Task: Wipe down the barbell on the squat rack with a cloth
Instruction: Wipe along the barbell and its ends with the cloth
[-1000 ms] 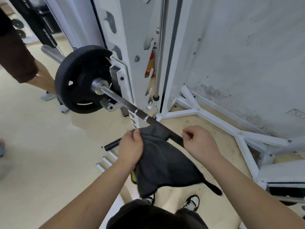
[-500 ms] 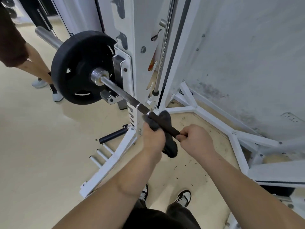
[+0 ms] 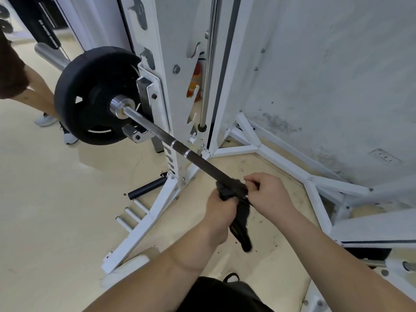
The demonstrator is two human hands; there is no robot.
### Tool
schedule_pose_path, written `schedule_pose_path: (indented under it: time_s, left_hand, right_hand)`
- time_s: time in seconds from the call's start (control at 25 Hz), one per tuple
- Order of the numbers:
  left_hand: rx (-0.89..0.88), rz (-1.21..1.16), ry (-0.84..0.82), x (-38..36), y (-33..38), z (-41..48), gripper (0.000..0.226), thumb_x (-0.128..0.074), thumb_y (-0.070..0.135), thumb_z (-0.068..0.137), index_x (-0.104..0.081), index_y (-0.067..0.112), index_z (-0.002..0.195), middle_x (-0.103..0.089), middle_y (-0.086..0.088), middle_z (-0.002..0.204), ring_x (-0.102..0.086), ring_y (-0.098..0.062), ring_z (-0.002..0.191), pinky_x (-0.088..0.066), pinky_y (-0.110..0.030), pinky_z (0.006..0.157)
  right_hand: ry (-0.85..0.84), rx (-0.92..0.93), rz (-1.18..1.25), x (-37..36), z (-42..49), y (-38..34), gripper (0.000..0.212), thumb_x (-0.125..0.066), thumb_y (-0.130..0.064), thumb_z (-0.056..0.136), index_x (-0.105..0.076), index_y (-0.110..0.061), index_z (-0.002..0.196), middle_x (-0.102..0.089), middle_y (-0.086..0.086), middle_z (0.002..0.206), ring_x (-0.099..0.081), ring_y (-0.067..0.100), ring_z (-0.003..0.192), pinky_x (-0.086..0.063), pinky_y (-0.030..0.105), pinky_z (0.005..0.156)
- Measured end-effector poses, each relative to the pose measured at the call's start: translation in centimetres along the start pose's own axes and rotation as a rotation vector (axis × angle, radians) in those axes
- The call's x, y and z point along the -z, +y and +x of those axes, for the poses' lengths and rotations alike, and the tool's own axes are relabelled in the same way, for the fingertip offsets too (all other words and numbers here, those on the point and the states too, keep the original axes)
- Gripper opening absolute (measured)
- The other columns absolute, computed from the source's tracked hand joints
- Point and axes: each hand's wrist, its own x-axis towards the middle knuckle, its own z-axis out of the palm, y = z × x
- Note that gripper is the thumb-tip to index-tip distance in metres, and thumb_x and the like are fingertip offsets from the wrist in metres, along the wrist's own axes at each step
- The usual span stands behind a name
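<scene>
The barbell rests on the white squat rack, its dark knurled shaft running from a black weight plate down toward me. A dark cloth is wrapped over the shaft, with its loose end hanging below. My left hand grips the cloth on the near side of the bar. My right hand pinches the cloth's other side against the bar. The shaft under the cloth is hidden.
The rack's white base legs spread over the beige floor, with short pegs and a black roller beside them. A grey wall stands to the right. Another person's legs and shoes are at the left, behind the plate.
The cloth went from spread open between my hands to bunched around the shaft. Both hands closed in on the bar and have slid slightly toward me along it.
</scene>
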Motion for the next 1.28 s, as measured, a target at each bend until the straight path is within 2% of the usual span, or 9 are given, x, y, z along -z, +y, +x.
schedule_pose_path:
  time_s: [0.16,0.32,0.48,0.6,0.72,0.84,1.0,1.08,1.28]
  left_hand:
    - [0.082,-0.081,0.207,0.6,0.8,1.4,0.029,-0.057,-0.010,0.091,-0.067,0.008,0.111,-0.076,-0.021,0.105,-0.075,-0.035,0.093,-0.063,-0.044,0.086]
    - [-0.077,-0.012,0.516,-0.6,2.3,0.1,0.025,-0.054,0.001,0.093,-0.057,0.025,0.101,-0.070,-0.013,0.095,-0.069,-0.029,0.089,-0.061,-0.040,0.079]
    - [-0.123,0.044,0.324,-1.5,1.3,-3.1,0.022,-0.055,-0.005,0.094,-0.057,0.014,0.106,-0.073,-0.003,0.078,-0.074,-0.019,0.066,-0.058,-0.026,0.054]
    - [-0.353,0.160,0.480,1.5,3.3,-1.6,0.021,-0.061,0.008,0.094,-0.065,0.022,0.109,-0.076,0.007,0.088,-0.075,-0.011,0.086,-0.059,-0.030,0.076]
    - [-0.636,0.636,0.425,2.1,4.7,1.3,0.041,-0.061,0.015,0.095,-0.060,0.025,0.135,-0.064,-0.001,0.122,-0.063,-0.018,0.107,-0.049,-0.032,0.094]
    - [-0.715,1.067,0.413,-0.3,3.0,2.8,0.043,-0.061,0.009,0.092,-0.061,0.014,0.135,-0.058,-0.015,0.117,-0.058,-0.035,0.105,-0.047,-0.041,0.088]
    - [-0.861,1.131,0.151,-2.4,-2.0,-0.4,0.043,-0.061,0.004,0.084,-0.064,0.007,0.127,-0.058,-0.016,0.107,-0.059,-0.037,0.093,-0.053,-0.046,0.082]
    - [-0.915,1.116,0.053,-0.7,-1.4,-0.4,0.042,-0.061,0.003,0.084,-0.064,0.009,0.126,-0.057,-0.013,0.107,-0.059,-0.033,0.094,-0.054,-0.045,0.082]
    - [-0.755,1.038,0.492,1.4,3.8,3.5,0.035,-0.054,0.000,0.091,-0.062,0.003,0.124,-0.060,-0.019,0.111,-0.059,-0.039,0.095,-0.051,-0.046,0.083]
  right_hand:
    - [-0.077,0.014,-0.023,1.1,-0.8,1.2,0.025,-0.054,-0.018,0.093,-0.075,-0.025,0.105,-0.070,-0.008,0.104,-0.064,0.017,0.097,-0.055,0.038,0.087]
    - [-0.059,0.095,-0.061,1.3,-0.5,1.7,0.022,-0.054,-0.016,0.093,-0.074,-0.023,0.096,-0.066,-0.004,0.095,-0.062,0.018,0.085,-0.056,0.040,0.076]
    - [-0.023,0.107,-0.007,1.9,0.0,1.8,0.023,-0.055,-0.015,0.095,-0.075,-0.021,0.104,-0.065,-0.006,0.099,-0.061,0.016,0.092,-0.053,0.036,0.082]
    - [-0.009,0.032,0.116,2.4,0.1,2.4,0.022,-0.057,-0.015,0.096,-0.076,-0.021,0.106,-0.070,-0.008,0.104,-0.063,0.015,0.098,-0.050,0.030,0.086]
    - [-0.009,-0.007,0.162,2.4,-0.2,2.9,0.023,-0.058,-0.014,0.096,-0.077,-0.018,0.109,-0.071,-0.008,0.106,-0.064,0.014,0.100,-0.047,0.026,0.088]
    - [-0.004,-0.004,0.194,2.3,-0.4,2.8,0.022,-0.058,-0.012,0.096,-0.077,-0.018,0.105,-0.069,-0.010,0.101,-0.063,0.013,0.096,-0.048,0.026,0.086]
    - [0.013,-0.002,0.145,2.3,-0.3,2.5,0.021,-0.053,-0.006,0.084,-0.063,-0.017,0.069,-0.062,0.000,0.067,-0.057,0.024,0.067,-0.047,0.037,0.061]
    - [0.019,0.001,0.127,2.4,-0.6,2.7,0.020,-0.053,-0.007,0.084,-0.069,-0.017,0.076,-0.067,0.002,0.074,-0.062,0.025,0.073,-0.054,0.042,0.067]
    - [0.023,-0.001,0.138,2.6,-1.1,3.4,0.023,-0.056,-0.013,0.094,-0.075,-0.020,0.103,-0.070,-0.010,0.099,-0.064,0.010,0.086,-0.057,0.035,0.081]
